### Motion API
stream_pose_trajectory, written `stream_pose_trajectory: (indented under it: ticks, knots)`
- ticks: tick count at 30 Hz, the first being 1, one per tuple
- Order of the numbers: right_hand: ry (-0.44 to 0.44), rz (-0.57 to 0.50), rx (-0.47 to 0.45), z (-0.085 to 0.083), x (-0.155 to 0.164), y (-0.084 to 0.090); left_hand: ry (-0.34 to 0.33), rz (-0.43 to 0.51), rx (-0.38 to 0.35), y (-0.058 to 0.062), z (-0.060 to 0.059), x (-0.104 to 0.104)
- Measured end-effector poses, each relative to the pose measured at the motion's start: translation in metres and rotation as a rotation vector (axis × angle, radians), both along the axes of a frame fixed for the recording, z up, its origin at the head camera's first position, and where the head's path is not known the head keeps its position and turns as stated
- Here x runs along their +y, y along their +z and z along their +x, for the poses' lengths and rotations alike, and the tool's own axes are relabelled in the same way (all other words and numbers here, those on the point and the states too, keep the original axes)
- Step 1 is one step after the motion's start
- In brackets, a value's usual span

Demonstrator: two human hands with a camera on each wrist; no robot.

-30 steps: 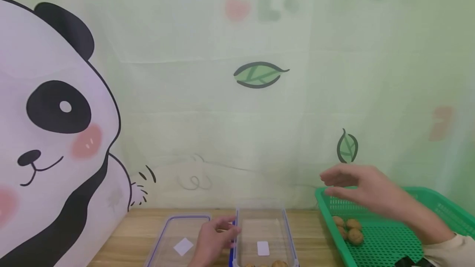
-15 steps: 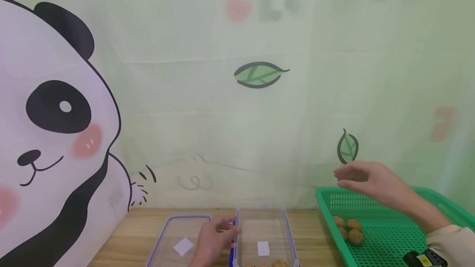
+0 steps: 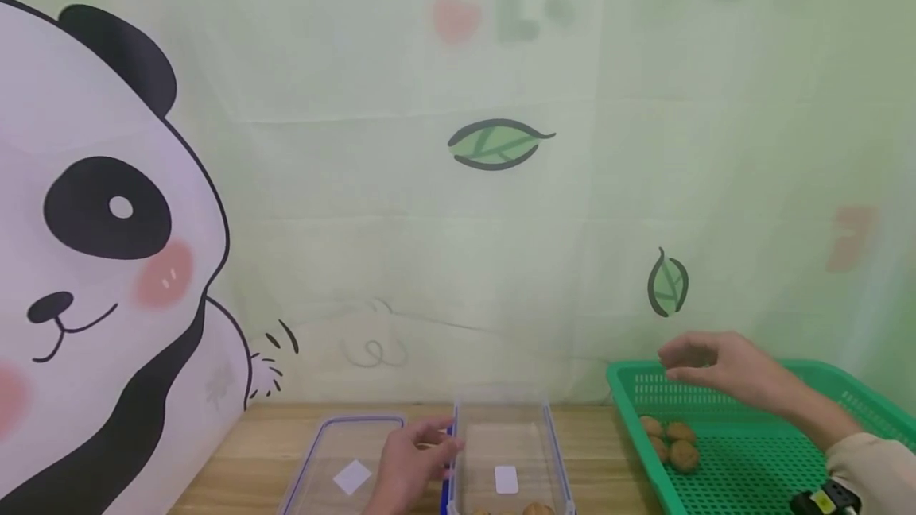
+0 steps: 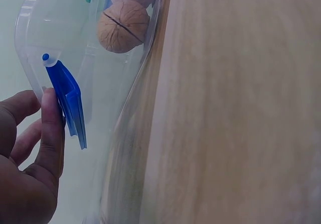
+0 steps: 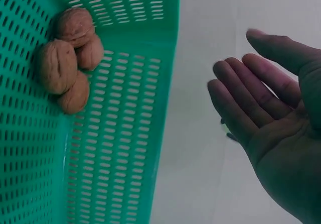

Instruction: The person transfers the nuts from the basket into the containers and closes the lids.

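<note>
In the head view my left hand [image 3: 415,459] is at the left side of a clear plastic storage box [image 3: 504,439], its thumb at the rim. The left wrist view shows the fingers pinching the box wall beside a blue latch [image 4: 67,96]. Walnuts [image 4: 123,26] lie inside the box at its near end. My right hand [image 3: 723,364] hovers over the green plastic basket [image 3: 633,435], fingers slightly bent, palm bare in the right wrist view. Several walnuts [image 3: 684,456] are grouped in the basket's left corner, apart from the hand.
A clear lid [image 3: 315,467] with a blue seal lies on the wooden table [image 3: 236,459], left of the box. White labels are on lid and box. Behind the table hangs a cloth backdrop [image 3: 343,181] printed with a panda and leaves.
My right hand has moved to the right and slightly down over the basket. The left hand stays at the box. The walnuts in the basket have not moved.
</note>
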State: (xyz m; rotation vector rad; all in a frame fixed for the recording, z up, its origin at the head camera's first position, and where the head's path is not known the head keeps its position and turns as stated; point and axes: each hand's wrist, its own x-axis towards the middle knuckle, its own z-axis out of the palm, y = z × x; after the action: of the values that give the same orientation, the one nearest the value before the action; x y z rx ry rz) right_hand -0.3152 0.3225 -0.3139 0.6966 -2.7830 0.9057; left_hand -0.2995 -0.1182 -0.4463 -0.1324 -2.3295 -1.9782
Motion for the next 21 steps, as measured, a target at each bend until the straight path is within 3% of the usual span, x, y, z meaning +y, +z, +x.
stream_pose_trajectory:
  ticks: [5, 21]
  knots:
    - [0.012, -0.003, -0.091, -0.007, 0.007, -0.007, -0.003, -0.003, -0.002, 0.0, 0.0, 0.0]
    - [0.05, 0.019, -0.147, -0.025, 0.025, -0.034, -0.015, 0.002, -0.006, 0.001, 0.001, 0.0]
